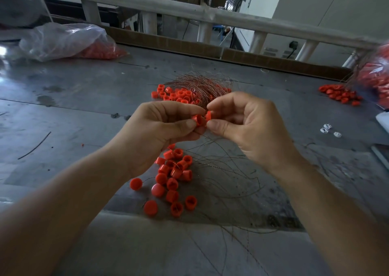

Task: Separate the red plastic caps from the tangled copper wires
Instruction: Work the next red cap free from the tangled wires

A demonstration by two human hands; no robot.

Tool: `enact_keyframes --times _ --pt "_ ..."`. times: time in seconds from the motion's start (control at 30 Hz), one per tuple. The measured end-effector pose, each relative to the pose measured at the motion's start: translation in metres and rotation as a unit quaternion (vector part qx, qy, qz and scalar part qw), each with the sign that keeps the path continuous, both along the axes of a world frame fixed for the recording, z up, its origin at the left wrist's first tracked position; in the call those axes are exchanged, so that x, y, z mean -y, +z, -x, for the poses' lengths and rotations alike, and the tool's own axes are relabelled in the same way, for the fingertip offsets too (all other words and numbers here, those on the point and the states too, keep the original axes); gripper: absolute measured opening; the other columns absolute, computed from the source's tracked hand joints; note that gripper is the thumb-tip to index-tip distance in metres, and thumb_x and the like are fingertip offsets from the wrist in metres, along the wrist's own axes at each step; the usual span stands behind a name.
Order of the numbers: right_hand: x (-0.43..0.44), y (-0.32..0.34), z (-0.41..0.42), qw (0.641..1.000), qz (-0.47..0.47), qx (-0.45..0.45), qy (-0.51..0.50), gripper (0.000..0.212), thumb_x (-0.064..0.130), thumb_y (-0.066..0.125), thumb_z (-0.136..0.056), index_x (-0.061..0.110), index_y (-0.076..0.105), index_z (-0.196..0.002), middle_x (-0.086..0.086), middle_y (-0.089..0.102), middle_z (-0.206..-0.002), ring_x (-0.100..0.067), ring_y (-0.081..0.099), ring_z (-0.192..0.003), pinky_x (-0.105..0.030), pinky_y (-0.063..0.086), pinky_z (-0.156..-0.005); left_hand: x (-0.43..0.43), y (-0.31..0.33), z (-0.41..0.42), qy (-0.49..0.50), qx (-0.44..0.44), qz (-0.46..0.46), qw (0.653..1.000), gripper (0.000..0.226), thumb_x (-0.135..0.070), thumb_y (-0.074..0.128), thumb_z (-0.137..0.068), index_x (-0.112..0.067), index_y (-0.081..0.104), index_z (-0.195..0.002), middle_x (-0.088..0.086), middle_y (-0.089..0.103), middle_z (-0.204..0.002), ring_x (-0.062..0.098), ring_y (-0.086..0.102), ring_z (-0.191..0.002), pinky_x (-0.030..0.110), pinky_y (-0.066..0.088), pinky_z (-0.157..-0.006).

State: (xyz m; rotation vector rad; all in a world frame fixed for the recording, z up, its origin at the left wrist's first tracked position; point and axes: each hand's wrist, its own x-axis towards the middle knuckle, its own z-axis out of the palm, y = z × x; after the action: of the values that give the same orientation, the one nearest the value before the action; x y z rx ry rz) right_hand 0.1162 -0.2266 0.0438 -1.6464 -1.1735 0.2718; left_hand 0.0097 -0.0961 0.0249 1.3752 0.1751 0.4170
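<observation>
Fingers (186, 124) of left hand (166, 128) and right hand (244, 126) each pinch a cap (198, 119). Pull slowly so wires (200, 84) behind and below slip out.

Surface check, head cam. I logged the red caps (174, 174) as moulded plastic, smooth, w/ a slight sheen on the closed tops and duller inside the open ends. Copper wires (202, 84): thin metal strands, reddish-brown, faint sheen across the bundle. Loose strands nr the front edge read darker, matt. Table (84, 90): grey sheet metal, matt, scuffed, w/ dark stains and visible seams. Bag (63, 39) at far left: clear plastic film, glossy, crumpled. Strip (168, 45) along the table's far edge looked like brown cardboard, matt. Rail (147, 4) behind: pale, painted-looking finish, matt. Base material I couldn't tell.
</observation>
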Motion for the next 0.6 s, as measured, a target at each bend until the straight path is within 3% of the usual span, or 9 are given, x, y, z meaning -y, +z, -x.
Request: enact_keyframes --times 0.13,0.43,0.6 --pt "-0.002 -0.003 0.004 0.999 -0.014 0.029 0.014 0.026 0.0 0.071 -0.072 0.024 0.065 -0.082 0.01 0.067 -0.076 -0.003 0.067 -0.072 -0.014 0.051 -0.067 0.0 -0.001 0.0 0.009 -0.009 -0.019 1.0 0.024 -0.006 0.059 -0.061 -0.006 0.065 -0.085 0.005 0.071 -0.071 0.013 0.069 -0.067 0.017 0.054 -0.061" --pt "-0.004 -0.009 0.004 0.998 -0.023 0.064 0.012 0.034 -0.001 0.073 -0.071 0.03 0.063 -0.081 0.016 0.064 -0.075 0.002 0.065 -0.072 -0.008 0.048 -0.066 0.0 -0.001 -0.001 0.022 -0.024 -0.041 0.999 0.021 -0.008 0.061 -0.059 -0.012 0.068 -0.078 0.006 0.071 -0.068 0.013 0.068 -0.063 0.016 0.053 -0.059" --pt "-0.005 -0.012 0.004 0.996 -0.025 0.087 -0.006 0.026 0.005 0.073 -0.072 0.026 0.067 -0.086 0.021 0.062 -0.076 0.004 0.065 -0.072 -0.008 0.049 -0.066 0.002 -0.001 -0.001 0.032 -0.029 -0.057 0.997 0.023 -0.011 0.061 -0.058 -0.012 0.067 -0.081 0.005 0.071 -0.066 0.011 0.068 -0.061 0.014 0.052 -0.057"
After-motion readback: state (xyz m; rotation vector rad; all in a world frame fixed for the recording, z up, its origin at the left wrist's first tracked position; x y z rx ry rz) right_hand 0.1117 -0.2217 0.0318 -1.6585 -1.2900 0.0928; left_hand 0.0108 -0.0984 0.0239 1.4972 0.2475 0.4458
